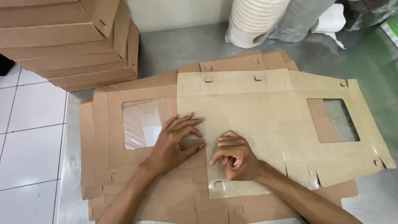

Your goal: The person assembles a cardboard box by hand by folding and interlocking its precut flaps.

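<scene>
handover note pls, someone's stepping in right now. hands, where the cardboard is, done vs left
Left hand: flat, fingers spread on the top flat brown cardboard box blank with window cutout.
Right hand: fingers curled, pinching at the same blank's left edge; grip unclear.
Blank lies unfolded on a pile of flat blanks on the steel table.
Done: stack of folded brown boxes at upper left.
Left: top blank not yet folded; pile remains.

The stack of folded boxes (70,41) is running off the top and left edges. The rolls (265,20) are being cropped at the top. The flat box blank (248,120) is covering the sheets beneath it (157,199).
</scene>
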